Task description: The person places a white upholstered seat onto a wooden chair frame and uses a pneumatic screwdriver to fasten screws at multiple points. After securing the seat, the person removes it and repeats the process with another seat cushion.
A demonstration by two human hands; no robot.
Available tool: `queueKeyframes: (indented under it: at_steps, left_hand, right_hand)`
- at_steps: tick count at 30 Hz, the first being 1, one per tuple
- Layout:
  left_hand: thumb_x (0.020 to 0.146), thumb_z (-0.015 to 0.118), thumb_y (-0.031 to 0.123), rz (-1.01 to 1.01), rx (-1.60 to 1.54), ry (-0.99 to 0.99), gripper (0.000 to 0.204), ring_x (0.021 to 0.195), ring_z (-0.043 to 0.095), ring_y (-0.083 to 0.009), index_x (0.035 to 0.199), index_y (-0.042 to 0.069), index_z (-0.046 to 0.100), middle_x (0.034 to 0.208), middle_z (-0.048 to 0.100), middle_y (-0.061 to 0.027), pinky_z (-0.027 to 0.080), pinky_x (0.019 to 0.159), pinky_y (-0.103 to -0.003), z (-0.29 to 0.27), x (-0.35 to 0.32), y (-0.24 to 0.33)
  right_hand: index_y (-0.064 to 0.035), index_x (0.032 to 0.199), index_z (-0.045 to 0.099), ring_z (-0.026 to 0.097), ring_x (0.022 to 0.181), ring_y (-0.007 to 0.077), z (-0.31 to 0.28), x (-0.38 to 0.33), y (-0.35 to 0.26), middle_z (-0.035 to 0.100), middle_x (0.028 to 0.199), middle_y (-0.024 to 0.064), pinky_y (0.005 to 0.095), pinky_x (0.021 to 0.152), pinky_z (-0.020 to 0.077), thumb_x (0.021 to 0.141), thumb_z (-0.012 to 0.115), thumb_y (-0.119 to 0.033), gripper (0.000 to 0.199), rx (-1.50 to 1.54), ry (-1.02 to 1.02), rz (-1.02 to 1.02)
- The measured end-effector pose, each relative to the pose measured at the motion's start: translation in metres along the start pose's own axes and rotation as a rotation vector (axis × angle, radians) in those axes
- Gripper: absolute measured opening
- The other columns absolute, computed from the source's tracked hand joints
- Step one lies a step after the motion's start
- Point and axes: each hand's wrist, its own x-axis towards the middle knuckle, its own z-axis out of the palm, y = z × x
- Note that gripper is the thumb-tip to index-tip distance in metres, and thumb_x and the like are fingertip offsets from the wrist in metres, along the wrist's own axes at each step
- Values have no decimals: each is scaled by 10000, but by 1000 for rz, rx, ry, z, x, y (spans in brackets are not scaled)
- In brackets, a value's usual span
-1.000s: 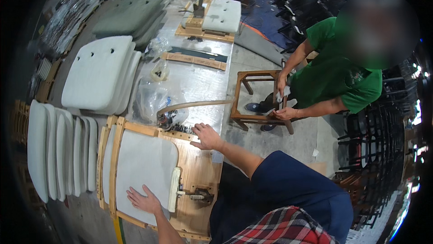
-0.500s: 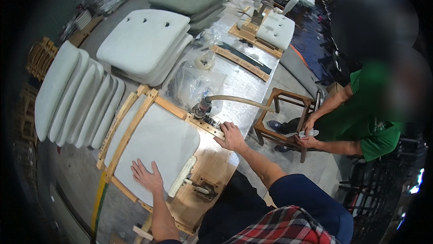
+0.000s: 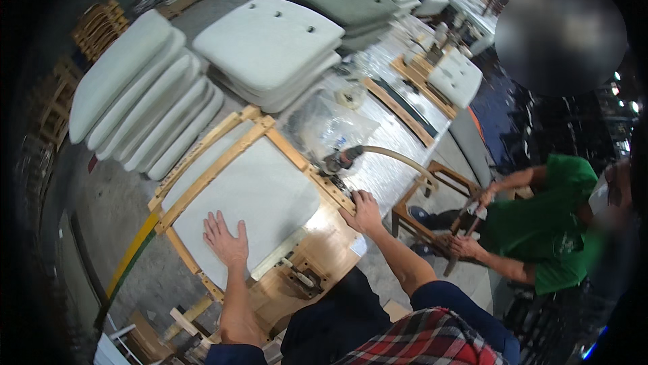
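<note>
A white padded seat panel [image 3: 273,189] lies in a wooden frame jig [image 3: 219,172]. My left hand [image 3: 227,240] rests flat on the panel, fingers spread and holding nothing. At the right end of the jig's rail [image 3: 331,189], my right hand [image 3: 364,213] curls its fingers over the wood. Just beyond it, an air-hose power driver [image 3: 341,160] stands beside a small heap of dark screws [image 3: 337,183]. A toggle clamp [image 3: 302,277] with a pale bar [image 3: 278,255] sits along the panel's near edge.
White seat panels stand in a leaning row [image 3: 128,95] and a flat stack [image 3: 270,47], with green panels [image 3: 341,4] behind. A plastic bag [image 3: 334,122] lies on the metal table [image 3: 385,155]. At right, a co-worker in a green shirt [image 3: 540,223] handles a wooden chair frame [image 3: 439,176].
My view has shifted, moving the scene within the picture. My left hand stays on the panel and my right at the rail. The co-worker's hands have moved onto the chair frame.
</note>
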Motion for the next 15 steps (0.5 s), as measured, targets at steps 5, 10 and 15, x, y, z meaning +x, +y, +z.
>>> queueKeyframes:
  at_steps: [5, 10, 15]
  left_hand:
    - [911, 641, 502, 9, -15, 29, 759, 1524, 228, -354, 1516, 90, 439, 1625, 333, -145, 138, 1240, -565, -4, -6, -8]
    - [903, 646, 514, 13, -71, 38, 761, 1524, 229, -350, 1509, 96, 452, 1620, 340, -145, 140, 1238, -571, 0, -1, -2]
    - [924, 633, 506, 36, -57, 94, 732, 1501, 276, -372, 1497, 82, 466, 1603, 366, -160, 167, 1219, -580, -2, -5, -4]
  right_hand:
    - [64, 1339, 530, 521, 1221, 433, -5, -2, -6, 560, 1306, 277, 508, 1053, 426, 844, 712, -547, 807, 91, -68, 33]
    - [70, 1353, 528, 585, 1159, 359, -32, -21, -31, 615, 1217, 234, 439, 1013, 467, 878, 780, -287, 645, 224, 222, 53]
    - [79, 1218, 634, 677, 865, 196, -138, 3, -133, 721, 961, 122, 333, 838, 538, 1016, 607, -214, 356, 1082, 134, 179]
